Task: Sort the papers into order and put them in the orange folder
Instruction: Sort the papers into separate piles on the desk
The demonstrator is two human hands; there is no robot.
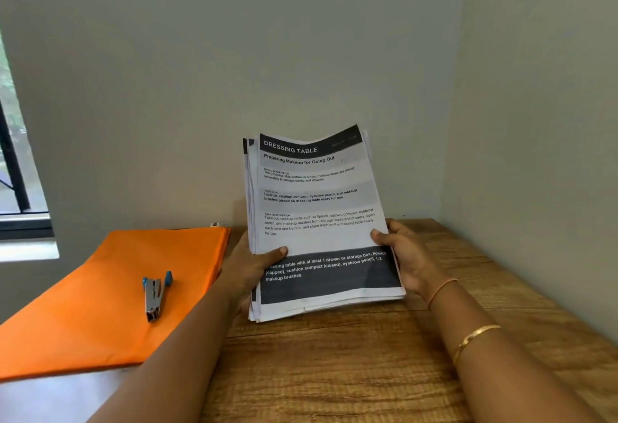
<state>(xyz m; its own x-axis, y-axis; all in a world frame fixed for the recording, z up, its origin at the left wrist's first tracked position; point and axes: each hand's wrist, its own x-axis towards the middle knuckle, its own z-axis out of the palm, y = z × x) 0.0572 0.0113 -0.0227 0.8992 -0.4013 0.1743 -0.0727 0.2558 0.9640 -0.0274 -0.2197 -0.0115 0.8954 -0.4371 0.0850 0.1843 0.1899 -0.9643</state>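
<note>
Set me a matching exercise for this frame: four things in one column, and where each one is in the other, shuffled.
Column A
1. stack of papers
2. orange folder
3. stapler
4. gold bangle

Column B
a. lying on top of the orange folder
b. worn on the wrist behind the right hand
c. gripped at its sides by the left hand and the right hand
d. flat on the left part of the wooden table

Pairs: 1-c, 2-d, 3-a, 4-b
</note>
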